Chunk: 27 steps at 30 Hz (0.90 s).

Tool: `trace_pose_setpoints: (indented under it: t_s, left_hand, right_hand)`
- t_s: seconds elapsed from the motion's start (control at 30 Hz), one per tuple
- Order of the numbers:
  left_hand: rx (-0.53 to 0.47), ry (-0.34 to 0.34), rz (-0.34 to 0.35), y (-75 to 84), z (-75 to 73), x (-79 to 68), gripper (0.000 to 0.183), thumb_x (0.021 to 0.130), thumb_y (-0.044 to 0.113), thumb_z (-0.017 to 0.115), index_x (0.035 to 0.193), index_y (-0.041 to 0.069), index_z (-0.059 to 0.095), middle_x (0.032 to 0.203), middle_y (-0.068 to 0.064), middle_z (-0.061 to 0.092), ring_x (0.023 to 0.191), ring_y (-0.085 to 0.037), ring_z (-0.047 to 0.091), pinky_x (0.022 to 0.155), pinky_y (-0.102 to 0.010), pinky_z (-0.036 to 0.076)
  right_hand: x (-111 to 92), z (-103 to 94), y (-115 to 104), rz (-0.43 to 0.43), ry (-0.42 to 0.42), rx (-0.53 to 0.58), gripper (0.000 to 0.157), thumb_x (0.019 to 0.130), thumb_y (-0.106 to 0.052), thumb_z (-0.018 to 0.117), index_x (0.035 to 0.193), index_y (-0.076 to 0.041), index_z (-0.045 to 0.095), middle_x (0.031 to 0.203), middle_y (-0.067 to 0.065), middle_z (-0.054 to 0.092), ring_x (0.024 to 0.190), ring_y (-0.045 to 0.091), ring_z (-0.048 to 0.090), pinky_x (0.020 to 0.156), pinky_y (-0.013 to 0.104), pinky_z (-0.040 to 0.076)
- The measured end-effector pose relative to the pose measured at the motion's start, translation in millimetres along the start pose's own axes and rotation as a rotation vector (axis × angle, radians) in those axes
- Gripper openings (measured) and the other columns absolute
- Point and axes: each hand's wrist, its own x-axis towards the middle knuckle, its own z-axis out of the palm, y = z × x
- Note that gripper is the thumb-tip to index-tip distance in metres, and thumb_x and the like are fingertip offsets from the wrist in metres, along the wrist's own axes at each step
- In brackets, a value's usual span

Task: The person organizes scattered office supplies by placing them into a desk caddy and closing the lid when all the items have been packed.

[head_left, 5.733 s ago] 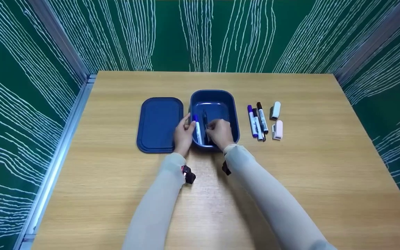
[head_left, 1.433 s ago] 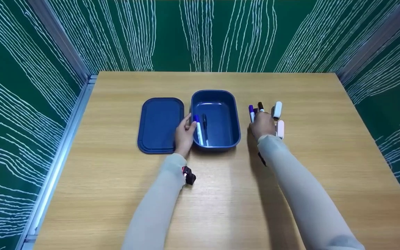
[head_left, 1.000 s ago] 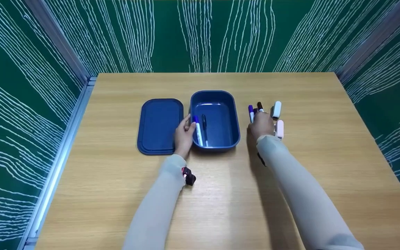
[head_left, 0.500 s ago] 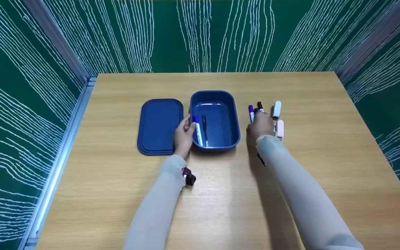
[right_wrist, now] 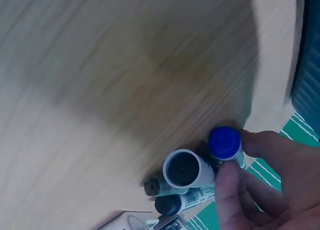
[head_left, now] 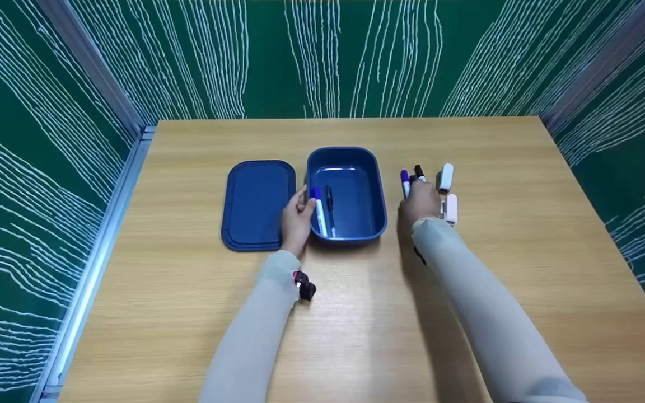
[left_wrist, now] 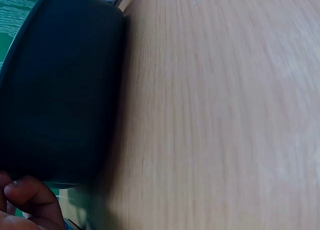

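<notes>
- Head view: a deep, dark-blue, rounded rectangular plastic box (head_left: 359,207) is set near the middle of a light wood-grained tabletop (head_left: 345,330).
- The box is touched at its left wall by the left hand (head_left: 295,225); the thumb is laid at the rim, but whether the wall is pinched cannot be told.
- Inside, along the left side, a white marker with a blue-violet cap (head_left: 320,217) and a slim black pen (head_left: 330,202) are laid side by side, caps toward the far end.
- To the left of the box, a flat dark-blue rounded rectangular lid (head_left: 256,204) is placed, its near right edge overlapped by the left hand.
- To the right of the box, well apart from it, a white marker with a blue end (right_wrist: 225,141) is clamped between thumb and finger of the right hand (head_left: 421,202).
- Just beside it, a white-barrelled marker with a dark round end (right_wrist: 185,168) and a black-capped white marker (right_wrist: 171,204) are grouped, partly covered by the right hand.
- Farther right, a small pale-blue stapler-like piece (head_left: 445,177) is seen at the far side, and a small pink stapler-like piece (head_left: 451,209) nearer.
</notes>
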Motion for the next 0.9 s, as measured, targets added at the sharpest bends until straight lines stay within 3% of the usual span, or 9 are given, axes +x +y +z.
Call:
trace_pose_setpoints:
  t_s: [0.33, 0.53, 0.9]
  left_hand:
    - [0.008, 0.003, -0.014, -1.7, 1.4, 0.1, 0.045, 0.098, 0.022, 0.062, 0.141, 0.016, 0.055, 0.085, -0.003, 0.058, 0.078, -0.013, 0.052, 0.07, -0.025, 0.043]
    - [-0.002, 0.0, -0.022, -1.4, 2.0, 0.4, 0.045, 0.098, 0.022, 0.061, 0.142, 0.017, 0.054, 0.091, -0.004, 0.061, 0.079, -0.013, 0.052, 0.07, -0.023, 0.043]
    - [0.002, 0.015, -0.001, 0.0, 1.6, 0.7, 0.043, 0.097, 0.019, 0.063, 0.14, 0.014, 0.057, 0.082, -0.003, 0.059, 0.079, -0.014, 0.054, 0.073, -0.027, 0.045]
  right_hand:
    - [-4.2, -3.8, -3.7, 0.082, -0.083, 0.046, 0.017, 0.089, -0.001, 0.058, 0.103, 0.005, 0.067, 0.096, 0.022, 0.067, 0.084, 0.034, 0.064, 0.078, 0.048, 0.053]
    - [-4.1, -4.3, -2.9, 0.085, -0.089, 0.053, 0.018, 0.089, -0.004, 0.063, 0.105, 0.004, 0.067, 0.097, 0.021, 0.067, 0.084, 0.034, 0.066, 0.08, 0.046, 0.054]
    - [-1.5, -6.9, -0.6, 0.075, -0.059, 0.067, 0.023, 0.083, -0.007, 0.07, 0.101, 0.007, 0.068, 0.096, 0.023, 0.069, 0.083, 0.033, 0.065, 0.079, 0.049, 0.053]
